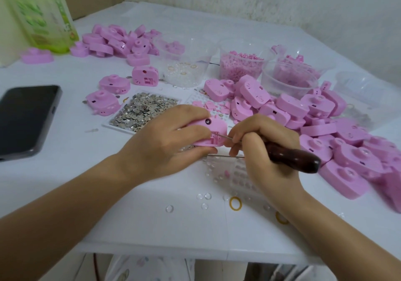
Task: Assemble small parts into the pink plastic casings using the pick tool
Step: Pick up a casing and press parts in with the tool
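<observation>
My left fingers (192, 113) gripped a casing (213, 131); my right fingers (252, 124) held the pick (293, 153) at its slot. I judged the heap (338, 133) mostly undone.

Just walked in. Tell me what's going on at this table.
A person's left hand grips one pink casing, while the right hand holds the dark-handled pick tool, its metal tip at the casing's slotted corner. A pile of casings lies on the right, and a tray of small metal pieces sits behind the hands.
</observation>
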